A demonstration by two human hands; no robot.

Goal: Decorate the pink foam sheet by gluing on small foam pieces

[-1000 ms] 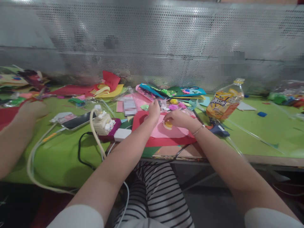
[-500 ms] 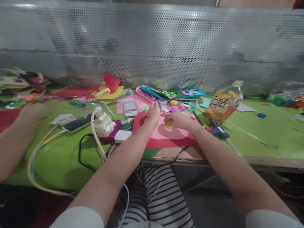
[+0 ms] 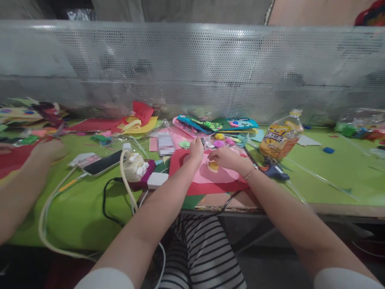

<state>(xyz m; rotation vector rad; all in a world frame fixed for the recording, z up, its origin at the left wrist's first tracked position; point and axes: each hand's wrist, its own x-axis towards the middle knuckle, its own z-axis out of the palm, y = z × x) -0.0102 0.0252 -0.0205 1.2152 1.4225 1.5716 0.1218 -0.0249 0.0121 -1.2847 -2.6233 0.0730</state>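
A pink foam cut-out (image 3: 210,175) lies on a red foam sheet (image 3: 192,182) at the near edge of the green table (image 3: 75,204). My right hand (image 3: 225,157) rests curled on the cut-out, fingertips pressing a small yellow piece (image 3: 213,165). Just to its left, my left hand (image 3: 196,149) is closed in a pinch at the cut-out's far edge; what it pinches is too small to make out. Small coloured foam bits (image 3: 220,139) lie just beyond both hands.
Another person's hand (image 3: 48,150) rests on the table at far left. A phone (image 3: 104,162), a white charger block (image 3: 155,180), cables and a cream bag lie left of my arms. A tilted drink bottle (image 3: 281,135) and a blue glue gun (image 3: 275,170) sit right. Perforated metal screen behind.
The camera has tipped up slightly, so everything sits lower in view. Both my hands stay on the pink cut-out, hardly moved.
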